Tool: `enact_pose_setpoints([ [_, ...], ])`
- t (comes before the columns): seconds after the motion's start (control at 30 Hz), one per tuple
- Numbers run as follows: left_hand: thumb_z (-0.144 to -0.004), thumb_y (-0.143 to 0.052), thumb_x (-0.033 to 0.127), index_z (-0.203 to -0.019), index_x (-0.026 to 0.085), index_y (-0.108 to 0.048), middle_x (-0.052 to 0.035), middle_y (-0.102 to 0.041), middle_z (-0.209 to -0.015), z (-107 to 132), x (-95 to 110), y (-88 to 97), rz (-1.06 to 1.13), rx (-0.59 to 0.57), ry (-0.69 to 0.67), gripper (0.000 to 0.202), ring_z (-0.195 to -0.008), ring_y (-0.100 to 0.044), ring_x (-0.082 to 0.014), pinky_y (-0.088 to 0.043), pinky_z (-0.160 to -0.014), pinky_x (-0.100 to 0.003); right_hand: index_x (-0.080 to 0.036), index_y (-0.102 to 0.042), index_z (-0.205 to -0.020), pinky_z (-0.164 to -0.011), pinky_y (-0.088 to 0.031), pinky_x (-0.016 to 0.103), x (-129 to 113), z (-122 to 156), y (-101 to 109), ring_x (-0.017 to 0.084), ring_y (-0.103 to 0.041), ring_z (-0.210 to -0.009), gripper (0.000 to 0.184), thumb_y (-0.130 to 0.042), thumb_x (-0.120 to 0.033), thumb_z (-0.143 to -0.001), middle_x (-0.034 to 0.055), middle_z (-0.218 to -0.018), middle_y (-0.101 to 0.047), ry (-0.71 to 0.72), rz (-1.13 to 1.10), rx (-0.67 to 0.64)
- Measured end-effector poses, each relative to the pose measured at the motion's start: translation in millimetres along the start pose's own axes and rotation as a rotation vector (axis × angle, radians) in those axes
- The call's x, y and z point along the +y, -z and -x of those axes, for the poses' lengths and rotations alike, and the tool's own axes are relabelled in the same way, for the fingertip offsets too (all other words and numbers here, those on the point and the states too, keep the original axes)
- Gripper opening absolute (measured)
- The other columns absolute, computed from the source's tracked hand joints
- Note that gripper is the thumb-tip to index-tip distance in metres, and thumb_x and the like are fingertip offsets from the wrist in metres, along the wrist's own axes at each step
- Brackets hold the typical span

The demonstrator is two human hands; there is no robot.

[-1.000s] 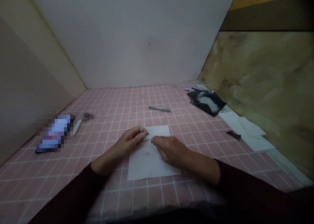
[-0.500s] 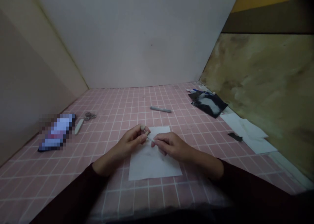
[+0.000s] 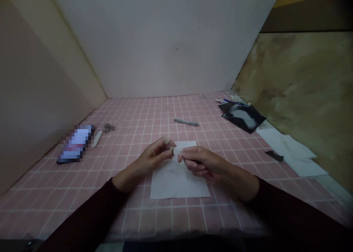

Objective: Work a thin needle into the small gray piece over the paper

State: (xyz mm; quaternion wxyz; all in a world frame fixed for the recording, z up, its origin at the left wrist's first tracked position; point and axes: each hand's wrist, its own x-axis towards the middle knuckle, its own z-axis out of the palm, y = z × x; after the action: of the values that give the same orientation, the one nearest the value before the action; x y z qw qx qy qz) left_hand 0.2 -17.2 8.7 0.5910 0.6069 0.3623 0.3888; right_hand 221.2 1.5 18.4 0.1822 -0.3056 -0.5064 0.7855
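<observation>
My left hand (image 3: 156, 154) and my right hand (image 3: 201, 162) meet above a white sheet of paper (image 3: 179, 178) on the pink tiled table (image 3: 132, 127). The left thumb and fingers pinch a small pale piece (image 3: 171, 148) that is too small to name. The right hand's fingers are curled and pinched together just right of it, and whether it holds anything is hidden. Both arms wear dark sleeves.
A grey pen-like stick (image 3: 186, 122) lies beyond the paper. At the left are a blurred phone (image 3: 75, 142), a white nail file (image 3: 97, 138) and small scissors (image 3: 109, 127). A black pouch (image 3: 242, 116), white papers (image 3: 292, 149) and a black scrap (image 3: 274, 155) lie right, by the wall.
The view has shifted, so everything sits further right in frame. My right hand has lifted off the paper and curled into a pinch near the left fingertips.
</observation>
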Motion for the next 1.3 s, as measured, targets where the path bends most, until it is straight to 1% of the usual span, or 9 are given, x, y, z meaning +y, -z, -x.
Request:
enact_pose_setpoints([
  [0.13, -0.091, -0.061, 0.035, -0.104, 0.017, -0.058, 0.0011, -0.049, -0.078, -3.9, -7.3, 1.1, -0.019, 0.03, -0.014, 0.023, -0.07, -0.044, -0.0115, -0.034, -0.067, -0.025, -0.016, -0.062, -0.087, -0.051, -0.034, 0.023, 13.5, -2.6, -4.6, 0.009, -0.04, -0.049, 0.024, -0.046, -0.032, -0.095, -0.0036, -0.06, -0.048, 0.298, 0.644, 0.161],
  [0.27, -0.092, -0.058, 0.039, -0.095, 0.016, -0.056, 0.0036, -0.042, -0.071, -7.4, -14.1, 3.6, -0.033, 0.061, 0.069, 0.023, -0.061, -0.035, -0.0095, -0.025, -0.058, -0.023, -0.015, -0.06, -0.083, -0.065, -0.038, 0.03, 24.8, -5.0, -8.0, 0.014, -0.048, -0.065, 0.019, -0.043, -0.018, -0.091, 0.0038, -0.073, -0.056, 0.504, 1.087, 0.304],
  [0.33, -0.091, -0.06, 0.038, -0.094, 0.016, -0.055, 0.0034, -0.044, -0.072, -7.4, -14.3, 4.7, -0.02, 0.035, 0.065, 0.023, -0.062, -0.037, -0.0097, -0.026, -0.058, -0.023, -0.015, -0.061, -0.083, -0.061, -0.038, 0.028, 22.4, -5.3, -7.6, 0.013, -0.048, -0.061, 0.02, -0.044, -0.021, -0.092, 0.0022, -0.068, -0.054, 0.443, 0.954, 0.271],
  [0.5, -0.09, -0.063, 0.034, -0.107, 0.018, -0.057, -0.0008, -0.055, -0.082, -4.4, -8.0, 5.5, -0.006, -0.052, -0.019, 0.024, -0.075, -0.049, -0.0134, -0.036, -0.069, -0.026, -0.017, -0.059, -0.089, -0.035, -0.014, 0.019, 4.8, -2.9, -1.4, 0.004, -0.015, -0.037, 0.023, -0.05, -0.037, -0.092, -0.0101, -0.054, -0.035, 0.016, 0.024, 0.028],
  [0.6, -0.091, -0.062, 0.033, -0.107, 0.018, -0.057, -0.0021, -0.057, -0.085, -2.8, -4.0, 3.5, 0.014, -0.059, -0.046, 0.022, -0.08, -0.052, -0.0149, -0.039, -0.074, -0.028, -0.016, -0.059, -0.088, -0.033, -0.009, 0.018, 2.1, -2.3, 1.1, 0.004, -0.01, -0.037, 0.02, -0.055, -0.036, -0.09, -0.0118, -0.052, -0.032, -0.024, -0.167, -0.041],
  [0.8, -0.09, -0.062, 0.034, -0.103, 0.016, -0.059, 0.0008, -0.05, -0.079, -4.4, -8.0, 1.4, -0.002, 0.014, -0.046, 0.022, -0.07, -0.045, -0.0111, -0.035, -0.066, -0.025, -0.016, -0.063, -0.089, -0.05, -0.034, 0.022, 17.0, -4.4, -2.7, 0.009, -0.041, -0.049, 0.024, -0.046, -0.031, -0.094, -0.0036, -0.058, -0.048, 0.33, 0.634, 0.159],
  [0.93, -0.092, -0.059, 0.038, -0.094, 0.016, -0.057, 0.004, -0.042, -0.07, -6.8, -13.7, 2.0, -0.026, 0.053, 0.055, 0.023, -0.06, -0.035, -0.0092, -0.027, -0.057, -0.023, -0.015, -0.062, -0.083, -0.062, -0.037, 0.029, 23.1, -5.0, -6.3, 0.013, -0.046, -0.062, 0.019, -0.044, -0.018, -0.09, 0.0022, -0.07, -0.054, 0.512, 1.07, 0.293],
  [1.17, -0.088, -0.066, 0.031, -0.105, 0.018, -0.059, 0.0, -0.053, -0.083, -3.4, -5.7, 2.4, 0.025, 0.022, -0.019, 0.022, -0.076, -0.048, -0.0122, -0.037, -0.071, -0.025, -0.016, -0.061, -0.091, -0.035, -0.013, 0.019, 3.1, -1.5, 0.6, 0.004, -0.015, -0.037, 0.024, -0.05, -0.038, -0.093, -0.0105, -0.053, -0.035, 0.028, 0.046, 0.021],
  [1.3, -0.09, -0.064, 0.03, -0.105, 0.019, -0.059, -0.0009, -0.054, -0.086, -1.4, -3.9, 2.0, 0.066, 0.002, -0.045, 0.019, -0.079, -0.05, -0.013, -0.038, -0.074, -0.027, -0.015, -0.062, -0.09, -0.034, -0.011, 0.018, 1.9, -1.2, 1.6, 0.003, -0.014, -0.036, 0.024, -0.053, -0.038, -0.091, -0.0115, -0.051, -0.034, 0.009, -0.067, -0.032],
])
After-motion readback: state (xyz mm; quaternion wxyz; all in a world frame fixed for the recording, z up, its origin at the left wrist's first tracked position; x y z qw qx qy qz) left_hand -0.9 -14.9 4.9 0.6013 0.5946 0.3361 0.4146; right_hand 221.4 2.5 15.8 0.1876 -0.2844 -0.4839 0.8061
